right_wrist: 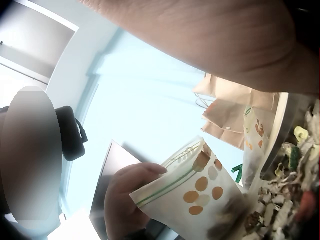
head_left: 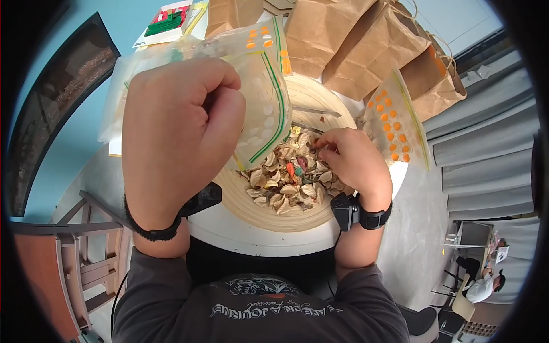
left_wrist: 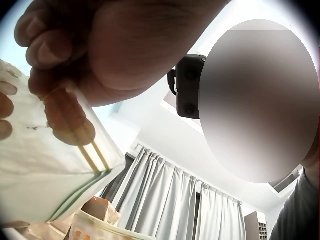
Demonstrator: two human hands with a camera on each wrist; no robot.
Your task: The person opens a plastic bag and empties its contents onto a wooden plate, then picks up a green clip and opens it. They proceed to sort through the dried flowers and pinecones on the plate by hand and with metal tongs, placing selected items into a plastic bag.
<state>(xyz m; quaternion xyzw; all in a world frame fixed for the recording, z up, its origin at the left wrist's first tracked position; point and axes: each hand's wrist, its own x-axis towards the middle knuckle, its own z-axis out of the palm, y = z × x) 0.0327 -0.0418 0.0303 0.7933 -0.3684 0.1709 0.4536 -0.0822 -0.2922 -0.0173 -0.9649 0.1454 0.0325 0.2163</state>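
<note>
My left hand (head_left: 177,131) grips the top of a translucent zip bag (head_left: 263,111) with a green-lined seal, held up over the left side of a round wooden plate (head_left: 237,197). The right wrist view shows orange and pale dots on this bag (right_wrist: 202,200) and darker contents low inside it. A heap of dried petals (head_left: 286,191), mostly beige with a few red and teal pieces, covers much of the plate. At the heap's upper right, my right hand (head_left: 360,166) has thumb and fingertips close together among the petals; I cannot tell whether they pinch one.
Slim metal tongs (head_left: 317,111) lie toward the plate's back. Another dotted zip bag (head_left: 394,123) stands at the right edge, with brown paper bags (head_left: 374,48) behind. A red box of green pieces (head_left: 166,23) sits at the back left. A wooden chair (head_left: 86,251) stands left of the table.
</note>
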